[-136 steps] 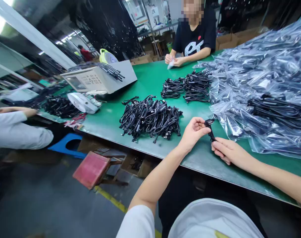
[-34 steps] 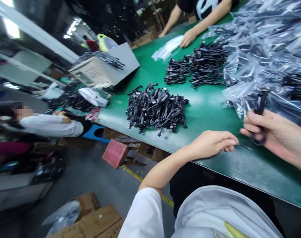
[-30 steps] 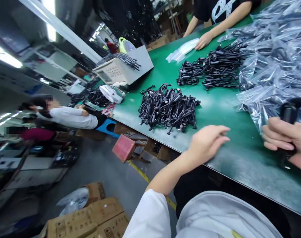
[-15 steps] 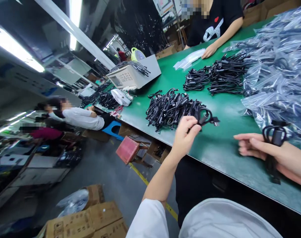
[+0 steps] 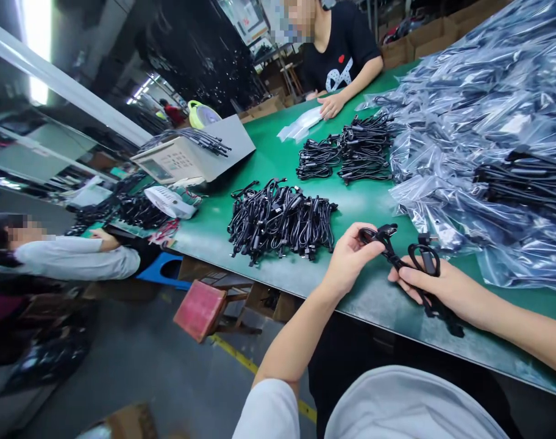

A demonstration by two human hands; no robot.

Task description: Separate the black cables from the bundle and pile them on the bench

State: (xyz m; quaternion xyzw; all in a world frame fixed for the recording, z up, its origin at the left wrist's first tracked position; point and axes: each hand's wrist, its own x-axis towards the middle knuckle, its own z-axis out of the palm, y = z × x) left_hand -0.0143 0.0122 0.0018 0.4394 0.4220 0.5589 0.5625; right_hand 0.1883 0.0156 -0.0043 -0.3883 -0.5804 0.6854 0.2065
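Observation:
My left hand (image 5: pixel 351 256) pinches a coiled black cable (image 5: pixel 384 235) by one end, over the front part of the green table. Its other end reaches my right hand (image 5: pixel 427 283), whose fingers close around it. A second bundled cable (image 5: pixel 428 259), with a thicker dark part, is also in my right hand, and dark plug ends hang below the palm. Whether the right hand holds more than these I cannot tell. Left of my hands lies a heap of black cables (image 5: pixel 280 222).
Farther back are sorted cable bundles (image 5: pixel 363 149) and a pile of clear bags (image 5: pixel 470 122) at right. Across the table, a person's hand (image 5: pixel 333 105) rests by flat bags (image 5: pixel 300 125). A beige instrument (image 5: pixel 191 155) and a white fan (image 5: pixel 171 201) stand left; a red stool (image 5: pixel 200 310) is below.
My hands have come together, and the cable in my left hand now meets my right hand's fingers. The view has swung right, showing more of the bag pile.

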